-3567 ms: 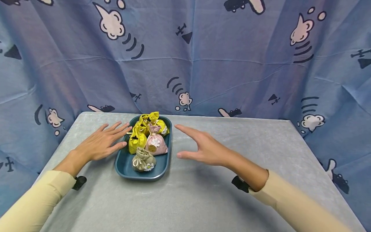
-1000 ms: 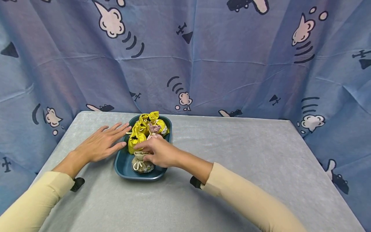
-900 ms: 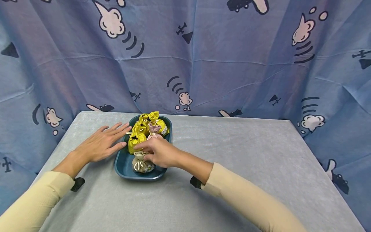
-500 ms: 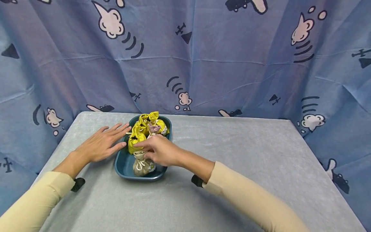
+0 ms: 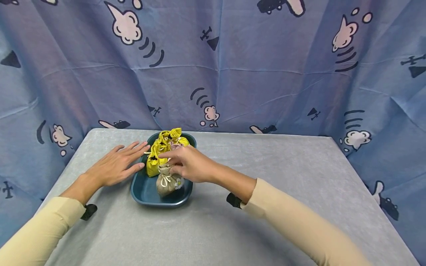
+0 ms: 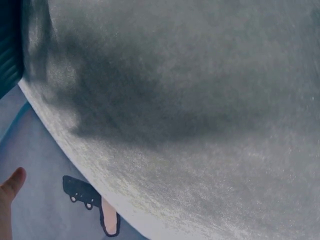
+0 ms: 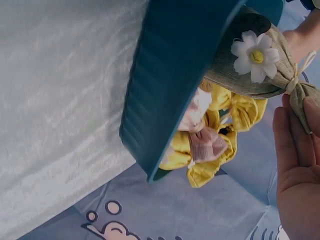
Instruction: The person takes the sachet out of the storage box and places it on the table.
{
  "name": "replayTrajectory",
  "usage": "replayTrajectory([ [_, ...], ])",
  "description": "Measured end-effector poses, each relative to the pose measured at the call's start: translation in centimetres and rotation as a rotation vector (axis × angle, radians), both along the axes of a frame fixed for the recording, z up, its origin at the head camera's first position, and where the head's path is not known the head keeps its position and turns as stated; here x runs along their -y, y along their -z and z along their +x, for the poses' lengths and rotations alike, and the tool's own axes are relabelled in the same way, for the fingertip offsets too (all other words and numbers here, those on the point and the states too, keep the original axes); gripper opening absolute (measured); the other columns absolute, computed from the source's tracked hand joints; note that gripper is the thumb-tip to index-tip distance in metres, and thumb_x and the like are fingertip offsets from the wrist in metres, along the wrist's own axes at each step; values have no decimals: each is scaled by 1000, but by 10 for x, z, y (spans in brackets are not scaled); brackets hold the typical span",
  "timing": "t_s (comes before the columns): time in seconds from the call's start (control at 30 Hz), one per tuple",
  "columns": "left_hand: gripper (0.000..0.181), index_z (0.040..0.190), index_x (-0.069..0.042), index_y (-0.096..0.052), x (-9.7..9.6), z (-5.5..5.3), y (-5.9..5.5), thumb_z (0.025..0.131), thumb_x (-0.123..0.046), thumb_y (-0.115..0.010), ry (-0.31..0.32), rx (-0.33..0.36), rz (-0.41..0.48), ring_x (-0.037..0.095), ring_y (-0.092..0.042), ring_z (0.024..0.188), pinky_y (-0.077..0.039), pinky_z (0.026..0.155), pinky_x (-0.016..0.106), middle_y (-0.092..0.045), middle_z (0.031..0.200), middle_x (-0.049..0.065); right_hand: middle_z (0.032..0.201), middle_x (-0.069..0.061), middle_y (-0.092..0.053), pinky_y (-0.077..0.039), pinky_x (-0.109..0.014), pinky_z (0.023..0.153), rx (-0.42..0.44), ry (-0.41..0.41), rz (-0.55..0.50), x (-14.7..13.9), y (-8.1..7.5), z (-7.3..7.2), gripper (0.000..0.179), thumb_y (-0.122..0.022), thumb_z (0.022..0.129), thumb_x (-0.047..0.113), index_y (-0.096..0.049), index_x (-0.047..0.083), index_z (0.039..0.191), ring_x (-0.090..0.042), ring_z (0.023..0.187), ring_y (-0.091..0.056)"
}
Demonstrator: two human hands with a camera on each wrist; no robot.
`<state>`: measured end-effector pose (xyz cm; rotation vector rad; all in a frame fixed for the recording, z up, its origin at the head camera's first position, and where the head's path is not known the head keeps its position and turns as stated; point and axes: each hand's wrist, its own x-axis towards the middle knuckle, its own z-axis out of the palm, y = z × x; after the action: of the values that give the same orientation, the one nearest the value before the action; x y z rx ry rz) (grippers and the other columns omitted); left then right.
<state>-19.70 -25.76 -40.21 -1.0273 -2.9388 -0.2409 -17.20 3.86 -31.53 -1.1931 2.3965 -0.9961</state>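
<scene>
Right hand (image 5: 194, 164) pinches beige pouch (image 5: 166, 186) by its neck, over near end of blue tray (image 5: 143, 192). Left hand (image 5: 114, 166): fingers straight, spread, holding nothing, at tray's left rim.

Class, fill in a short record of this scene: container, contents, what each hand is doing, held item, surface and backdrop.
Container: blue tray
Other contents: yellow pouches; pink pouch, partly hidden
Right grip: pinching the beige pouch by its neck
Held item: beige pouch, neck up, with a white flower
Left grip: fingers spread beside the tray; contact unclear
Surface: grey table
Backdrop: blue patterned curtain
</scene>
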Motion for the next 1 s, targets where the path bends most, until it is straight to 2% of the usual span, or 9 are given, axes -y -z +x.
replayTrajectory([
  [0.1,61,156,-11,-34,0,1,0,105,-43,-44,3,-2,5,37,-27,147,-27,107,66,-30,161,11,122,-13,-69,-52,-19,82,-8,-19,-45,-4,-6,-2,44,-65,92,-6,-60,0,135,-15,105,-68],
  [0.2,61,156,-11,-34,0,2,-1,105,-42,-44,8,-5,9,37,-28,147,-28,107,65,-31,161,12,122,-12,-69,-53,-19,70,-1,-33,-88,-9,-11,-5,40,-64,92,-6,-64,0,132,-17,85,-70],
  [0.3,60,156,-10,-34,0,2,0,105,-41,-44,11,-9,15,37,-28,146,-28,107,65,-31,161,12,118,-9,-71,-53,-20,67,-18,-37,-117,-15,-18,-8,36,-65,92,-5,-67,0,127,-13,80,-68],
  [0.33,60,156,-10,-34,0,2,0,106,-41,-44,13,-10,15,37,-28,146,-28,107,64,-31,161,12,117,-8,-72,-53,-20,68,-26,-32,-120,-18,-20,-9,35,-66,92,-5,-68,1,126,-12,80,-68],
  [0.43,60,156,-10,-33,0,1,0,106,-41,-44,14,-16,11,37,-28,146,-29,106,64,-30,161,12,118,-8,-71,-53,-19,77,-39,-16,-127,-25,-27,-11,34,-67,91,-4,-69,0,125,-5,95,-66],
  [0.67,61,156,-10,-33,0,-1,0,105,-41,-44,18,-22,6,37,-28,146,-29,107,64,-29,161,12,115,-11,-72,-55,-23,80,-39,48,-160,-47,-38,-15,33,-68,89,-7,-69,-3,123,-11,98,-70],
  [1.0,60,155,-8,-35,-1,1,0,105,-40,-45,26,-35,15,39,-30,145,-31,105,63,-32,160,13,114,-12,-72,-56,-27,80,-45,178,-117,-86,-29,-23,34,-70,89,-6,-70,-2,122,-16,100,-71],
])
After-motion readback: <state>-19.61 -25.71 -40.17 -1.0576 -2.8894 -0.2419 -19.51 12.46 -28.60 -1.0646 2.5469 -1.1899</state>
